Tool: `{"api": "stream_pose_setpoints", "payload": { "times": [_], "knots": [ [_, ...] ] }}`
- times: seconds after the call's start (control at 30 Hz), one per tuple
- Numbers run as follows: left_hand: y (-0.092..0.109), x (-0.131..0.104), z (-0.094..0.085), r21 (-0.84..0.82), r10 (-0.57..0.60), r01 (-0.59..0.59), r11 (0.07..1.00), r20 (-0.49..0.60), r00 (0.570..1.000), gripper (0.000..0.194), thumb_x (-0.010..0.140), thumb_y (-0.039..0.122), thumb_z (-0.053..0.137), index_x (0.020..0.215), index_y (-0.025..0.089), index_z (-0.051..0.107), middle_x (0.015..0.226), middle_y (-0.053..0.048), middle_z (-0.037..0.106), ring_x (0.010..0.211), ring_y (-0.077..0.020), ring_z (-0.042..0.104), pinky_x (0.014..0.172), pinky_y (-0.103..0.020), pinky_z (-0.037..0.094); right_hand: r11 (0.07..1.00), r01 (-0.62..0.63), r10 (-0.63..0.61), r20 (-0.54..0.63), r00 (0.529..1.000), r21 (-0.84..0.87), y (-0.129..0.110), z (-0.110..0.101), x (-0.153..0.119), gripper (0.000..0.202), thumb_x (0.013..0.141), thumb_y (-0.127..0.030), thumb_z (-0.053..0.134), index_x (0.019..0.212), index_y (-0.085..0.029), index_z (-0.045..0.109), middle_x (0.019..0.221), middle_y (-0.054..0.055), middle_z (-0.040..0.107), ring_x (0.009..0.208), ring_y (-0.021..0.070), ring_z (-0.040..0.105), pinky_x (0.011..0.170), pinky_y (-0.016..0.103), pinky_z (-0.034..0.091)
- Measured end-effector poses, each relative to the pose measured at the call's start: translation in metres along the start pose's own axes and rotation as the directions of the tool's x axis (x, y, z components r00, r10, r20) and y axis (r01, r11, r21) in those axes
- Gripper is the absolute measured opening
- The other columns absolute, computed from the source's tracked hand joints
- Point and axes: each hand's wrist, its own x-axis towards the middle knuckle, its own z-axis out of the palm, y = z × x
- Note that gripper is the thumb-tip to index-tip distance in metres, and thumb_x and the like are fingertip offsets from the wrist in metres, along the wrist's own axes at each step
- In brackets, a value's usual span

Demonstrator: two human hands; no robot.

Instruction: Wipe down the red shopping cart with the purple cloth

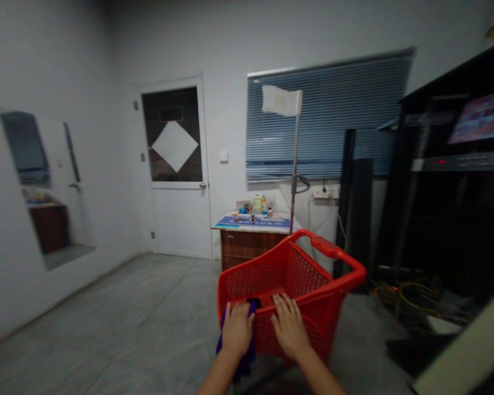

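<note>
Two bare hands rest on the near rim of a red plastic mesh shopping cart (290, 274), which I am steering through a dim grey room. My left hand (236, 329) lies flat on the rim with a purple cloth (247, 351) pinned beneath the palm, its grip holding the cloth against the plastic so that it hangs down the cart's near wall. My right hand (288, 326), just beside it, has its fingers spread over the rim, pressing rather than clasping anything. A small black object (254, 302) sits on the rim just beyond my left fingertips; I cannot tell what it is. A thin metal pole with a white flag (295, 159) rises from the cart's far side. Well beyond both hands, a wooden cabinet with a cluttered tabletop (253, 233) stands under blue window blinds (329, 115), beside a white door (177, 170).
</note>
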Motion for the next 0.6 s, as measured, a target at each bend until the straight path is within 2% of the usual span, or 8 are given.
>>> {"api": "stream_pose_setpoints", "payload": {
  "times": [0.13, 0.3, 0.47, 0.6],
  "knots": [
    [0.004, 0.002, 0.003, 0.034, -0.052, 0.052, 0.998, 0.001, 0.999, 0.041, 0.096, 0.021, 0.033, 0.129, 0.018, 0.057, 0.129, -0.009, 0.062, 0.126, -0.0225, 0.052, 0.117, -0.047, 0.021, 1.0, -0.009, 0.009, 0.001, 1.0, 0.013, -0.002, -0.001, 0.0, 0.06, 0.092, -0.04, 0.031, 0.147, -0.016, 0.037, 0.153, 0.0, 0.034, 0.144, 0.0224, 0.021, 0.12, 0.038, 0.008],
    [0.019, 0.012, 0.01, -0.015, 0.0, 0.0, 1.0, -0.022, 1.0, 0.04, 0.096, 0.021, 0.031, 0.121, 0.013, 0.062, 0.123, -0.011, 0.065, 0.119, -0.0227, 0.056, 0.116, -0.043, 0.024, 0.999, -0.035, 0.035, -0.016, 0.999, 0.015, -0.008, -0.002, -0.003, 0.06, 0.091, -0.039, 0.031, 0.145, -0.015, 0.04, 0.152, 0.001, 0.036, 0.144, 0.0232, 0.022, 0.119, 0.039, 0.01],
    [0.011, 0.014, 0.003, -0.07, 0.028, -0.028, 0.997, -0.006, 1.0, 0.038, 0.096, 0.022, 0.032, 0.118, 0.015, 0.063, 0.12, -0.01, 0.067, 0.116, -0.0226, 0.058, 0.115, -0.041, 0.026, 1.0, -0.014, 0.014, 0.025, 1.0, 0.011, -0.01, -0.01, -0.004, 0.059, 0.093, -0.039, 0.027, 0.146, -0.015, 0.039, 0.152, 0.001, 0.035, 0.143, 0.022, 0.024, 0.119, 0.039, 0.011],
    [0.006, 0.014, -0.004, -0.077, 0.012, -0.013, 0.997, -0.006, 1.0, 0.039, 0.096, 0.023, 0.033, 0.119, 0.014, 0.062, 0.12, -0.009, 0.067, 0.117, -0.0227, 0.057, 0.115, -0.039, 0.027, 0.999, 0.039, -0.04, 0.056, 0.998, 0.014, -0.004, -0.021, -0.005, 0.062, 0.093, -0.04, 0.027, 0.149, -0.012, 0.03, 0.156, 0.0, 0.025, 0.145, 0.0201, 0.019, 0.12, 0.037, 0.009]
  ]
}}
